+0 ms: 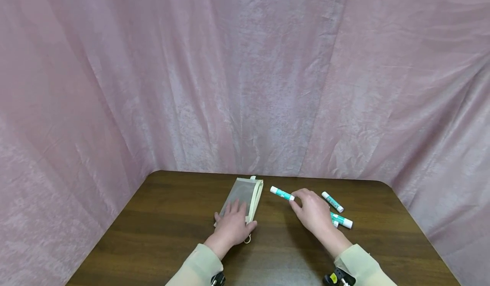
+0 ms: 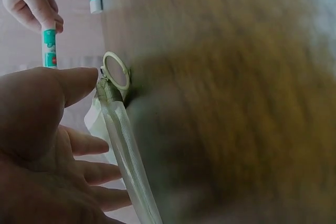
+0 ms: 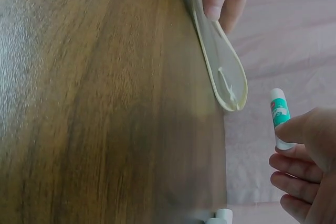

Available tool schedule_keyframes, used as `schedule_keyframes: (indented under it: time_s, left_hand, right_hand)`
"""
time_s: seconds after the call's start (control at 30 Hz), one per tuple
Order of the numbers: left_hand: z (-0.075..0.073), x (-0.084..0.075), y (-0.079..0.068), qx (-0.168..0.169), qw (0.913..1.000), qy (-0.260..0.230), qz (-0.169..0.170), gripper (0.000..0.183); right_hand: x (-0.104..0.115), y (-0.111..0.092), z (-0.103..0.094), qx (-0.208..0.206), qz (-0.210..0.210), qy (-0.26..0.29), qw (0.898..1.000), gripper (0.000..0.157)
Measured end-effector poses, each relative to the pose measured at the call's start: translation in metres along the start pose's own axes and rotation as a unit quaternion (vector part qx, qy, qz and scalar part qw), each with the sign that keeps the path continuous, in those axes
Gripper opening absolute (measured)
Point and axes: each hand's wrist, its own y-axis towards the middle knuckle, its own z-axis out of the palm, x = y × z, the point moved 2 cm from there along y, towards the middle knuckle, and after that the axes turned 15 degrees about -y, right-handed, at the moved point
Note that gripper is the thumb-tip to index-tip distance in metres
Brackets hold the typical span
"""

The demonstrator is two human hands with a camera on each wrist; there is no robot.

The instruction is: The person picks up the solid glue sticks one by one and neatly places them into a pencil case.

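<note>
A grey mesh pouch [image 1: 244,190] with cream edging lies on the table, and my left hand [image 1: 232,226] rests on it, fingers extended over the mesh. In the left wrist view its thumb is right beside a cream ring [image 2: 116,70] at the pouch's near end. To the right, my right hand [image 1: 313,211] pinches a teal-and-white glue stick [image 1: 281,193] by one end between thumb and fingers. The stick's other end points left toward the pouch. In the right wrist view the glue stick [image 3: 280,109] stands out beyond the thumb, beside the pouch's rounded end.
Another glue stick [image 1: 332,201] lies right of my right hand. Nearer me, more glue sticks [image 1: 344,222] lie close together, partly hidden behind the wrist. The brown wooden table [image 1: 168,218] ends at a pink curtain [image 1: 245,86] behind it.
</note>
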Motion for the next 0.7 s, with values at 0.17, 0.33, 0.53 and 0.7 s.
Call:
schedule_keyframes:
  time_s: [0.17,0.33,0.53,0.7]
  left_hand:
    - [-0.0014,0.0012,-0.0012,0.002,1.0000,-0.007,0.001,0.070]
    - [-0.0016,0.0012,-0.0021,-0.007,0.9999,-0.007,0.011,0.063]
    - [-0.0028,-0.0007,-0.0017,-0.012,0.9998,0.000,0.014,0.053]
    - [-0.0034,-0.0014,-0.0003,-0.028,0.9994,-0.006,0.021,0.043]
  right_hand:
    - [0.0034,-0.0024,0.0008,-0.003,-0.004,0.002,1.000,0.017]
    - [0.0052,-0.0048,0.0010,0.002,-0.008,0.006,1.000,0.017]
    - [0.0051,-0.0069,0.0014,0.010,-0.007,0.010,1.000,0.018]
    - [0.0065,-0.0092,0.0002,0.013,-0.005,0.014,1.000,0.018]
